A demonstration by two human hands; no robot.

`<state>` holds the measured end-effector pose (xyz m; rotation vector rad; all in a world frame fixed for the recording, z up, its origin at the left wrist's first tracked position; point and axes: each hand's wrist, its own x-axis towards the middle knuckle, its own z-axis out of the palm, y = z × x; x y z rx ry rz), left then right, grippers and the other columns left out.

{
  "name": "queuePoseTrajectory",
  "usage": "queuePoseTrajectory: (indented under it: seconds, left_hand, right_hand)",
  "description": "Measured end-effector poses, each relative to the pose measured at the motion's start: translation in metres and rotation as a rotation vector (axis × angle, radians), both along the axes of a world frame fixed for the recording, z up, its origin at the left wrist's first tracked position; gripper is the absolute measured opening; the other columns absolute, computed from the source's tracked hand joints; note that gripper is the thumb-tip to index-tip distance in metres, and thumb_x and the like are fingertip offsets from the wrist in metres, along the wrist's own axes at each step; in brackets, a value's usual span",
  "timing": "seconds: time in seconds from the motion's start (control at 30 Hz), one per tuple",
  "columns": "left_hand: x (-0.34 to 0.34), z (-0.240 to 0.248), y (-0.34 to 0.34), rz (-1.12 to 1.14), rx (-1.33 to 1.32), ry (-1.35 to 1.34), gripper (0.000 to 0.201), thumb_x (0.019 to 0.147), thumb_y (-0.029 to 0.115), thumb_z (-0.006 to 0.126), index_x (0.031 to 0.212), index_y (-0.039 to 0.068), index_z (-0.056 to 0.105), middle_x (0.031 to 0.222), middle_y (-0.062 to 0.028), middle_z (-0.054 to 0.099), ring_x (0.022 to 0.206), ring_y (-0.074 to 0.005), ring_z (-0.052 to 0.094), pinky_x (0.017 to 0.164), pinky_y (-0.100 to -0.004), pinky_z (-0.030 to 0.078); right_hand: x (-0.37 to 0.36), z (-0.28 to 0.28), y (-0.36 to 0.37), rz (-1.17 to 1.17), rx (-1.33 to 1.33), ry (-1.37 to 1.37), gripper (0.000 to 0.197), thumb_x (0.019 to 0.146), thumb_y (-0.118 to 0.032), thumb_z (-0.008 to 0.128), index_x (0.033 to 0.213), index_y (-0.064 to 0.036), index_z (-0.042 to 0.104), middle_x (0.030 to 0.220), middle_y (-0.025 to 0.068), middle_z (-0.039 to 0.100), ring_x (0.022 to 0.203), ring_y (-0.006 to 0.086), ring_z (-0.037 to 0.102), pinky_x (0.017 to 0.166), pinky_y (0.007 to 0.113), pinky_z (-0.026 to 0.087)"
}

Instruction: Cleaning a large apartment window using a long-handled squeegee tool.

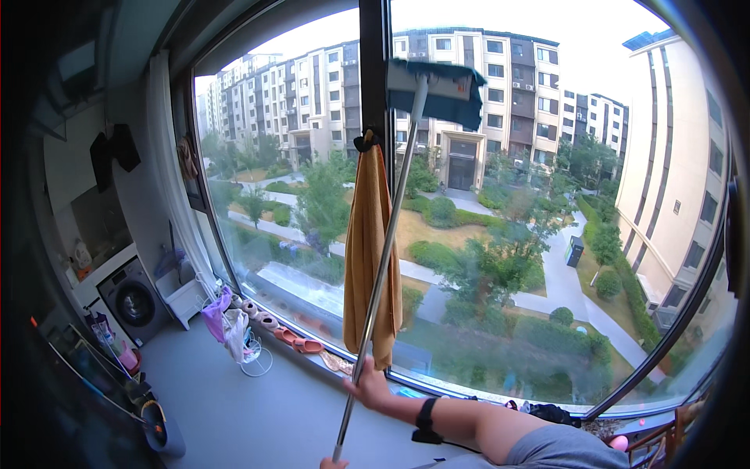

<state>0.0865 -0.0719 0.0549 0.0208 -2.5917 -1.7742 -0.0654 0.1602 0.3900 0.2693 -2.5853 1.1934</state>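
A flat mop (388, 242) with a long metal pole rises steeply in front of the large window (484, 297). Its head, a flat plate with a teal cloth pad (457, 109), is up at the pane just right of the dark window frame; whether it touches the glass is hard to tell. My right hand (370, 388) is closed around the lower part of the pole, a dark band on that wrist. At the bottom edge my left hand (334, 463) grips the pole's lower end, mostly cut off by the picture. Behind the pole hangs a tan towel (366, 273).
Shoes (293, 341) line the sill on the left. A white wire rack with bags (234, 332) stands on the grey floor (234, 422). Farther left are a washing machine (134, 303), a white basin (180, 293) and a bin (164, 438). A wooden chair (672, 438) is at lower right.
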Motion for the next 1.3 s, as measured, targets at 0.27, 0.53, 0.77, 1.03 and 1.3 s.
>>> queuePoseTrajectory:
  seconds: [0.27,0.53,0.77,1.03,1.3]
  left_hand:
    - [0.000,0.063,0.027,-0.146,-0.174,-0.333,0.046,0.079,0.036,0.074,0.092,-0.006,0.061,0.078,-0.0200,0.066,0.072,-0.0280,0.065,0.059,-0.0437,0.049]
    - [-0.071,0.078,0.075,-0.223,-0.143,-0.204,0.042,0.080,0.035,0.073,0.093,-0.003,0.062,0.074,-0.0170,0.065,0.068,-0.0265,0.063,0.056,-0.0424,0.048]
    - [-0.083,0.100,0.063,-0.305,-0.196,-0.168,0.038,0.080,0.034,0.072,0.093,-0.001,0.063,0.070,-0.0144,0.063,0.064,-0.0251,0.062,0.054,-0.0414,0.047]
    - [-0.046,0.130,0.093,-0.337,-0.179,-0.154,0.034,0.081,0.033,0.071,0.093,0.001,0.064,0.066,-0.0113,0.062,0.060,-0.0236,0.060,0.051,-0.0402,0.045]
    - [-0.080,0.397,0.251,-0.533,0.452,-0.440,0.045,0.092,0.018,0.060,0.052,0.011,0.040,0.046,0.0047,0.033,0.034,-0.0070,0.029,0.035,-0.0251,0.020]
  right_hand:
    - [0.012,-0.019,0.072,0.757,-0.286,-0.450,0.068,0.086,-0.042,0.067,0.131,-0.0036,0.034,0.112,0.0170,0.059,0.101,0.0254,0.060,0.090,0.035,0.046]
    - [0.012,0.030,0.111,0.656,-0.931,-0.682,0.022,0.100,-0.024,0.047,0.116,-0.0097,0.041,0.094,0.0077,0.064,0.090,0.0204,0.066,0.082,0.034,0.053]
    - [0.005,0.064,0.124,0.596,-0.692,-0.508,0.018,0.100,-0.023,0.046,0.105,-0.0108,0.034,0.088,0.0081,0.063,0.083,0.0172,0.066,0.075,0.033,0.053]
    - [-0.063,0.261,0.150,0.381,-0.636,0.310,0.008,0.100,-0.015,0.041,0.103,-0.0080,0.042,0.065,0.0027,0.058,0.056,0.0119,0.060,0.046,0.023,0.043]
    - [-0.070,0.454,0.249,0.029,-0.487,0.546,0.016,0.098,-0.019,0.051,0.101,-0.0028,0.053,0.070,0.0057,0.062,0.059,0.0117,0.061,0.047,0.026,0.046]
